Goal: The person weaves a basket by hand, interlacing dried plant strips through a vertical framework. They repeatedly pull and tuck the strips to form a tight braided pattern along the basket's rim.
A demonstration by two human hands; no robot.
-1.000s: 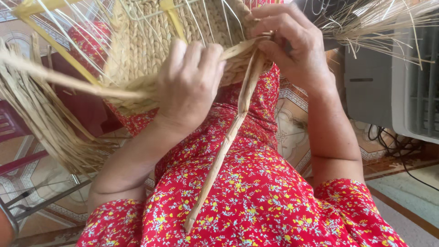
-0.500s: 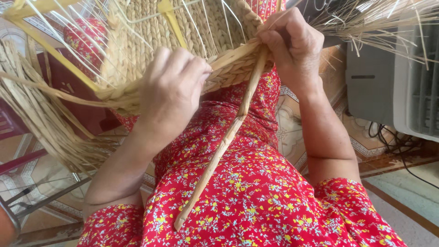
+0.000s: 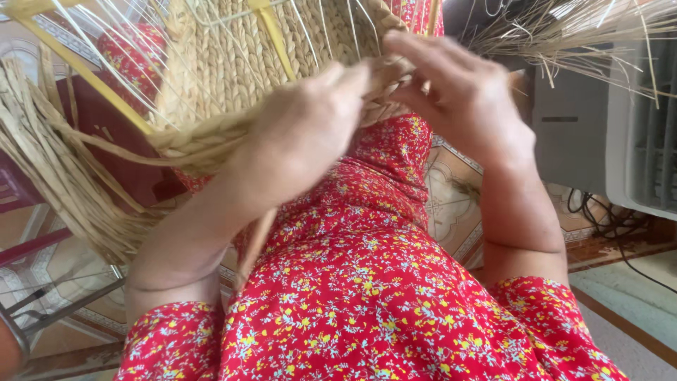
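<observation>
A half-woven straw basket (image 3: 226,63) on a thin wire frame with yellow ribs rests against my lap at the top of the head view. My left hand (image 3: 303,141) grips the braided straw rim (image 3: 190,137) at its lower edge. My right hand (image 3: 458,99) pinches the same braid further right, fingers closed on the straw. A long loose straw strand (image 3: 255,243) hangs down from under my left wrist over my red flowered dress (image 3: 367,282). Loose straw ends (image 3: 63,183) fan out at the left.
A grey box-shaped appliance (image 3: 564,134) and a white ribbed unit (image 3: 645,141) stand at the right, with black cables (image 3: 606,219) on the patterned tiled floor. A metal frame (image 3: 63,303) lies at the lower left. More straw ends (image 3: 578,28) stick out top right.
Both hands have moved closer together along the braid. The long hanging strand has swung left, from under my right hand to under my left wrist.
</observation>
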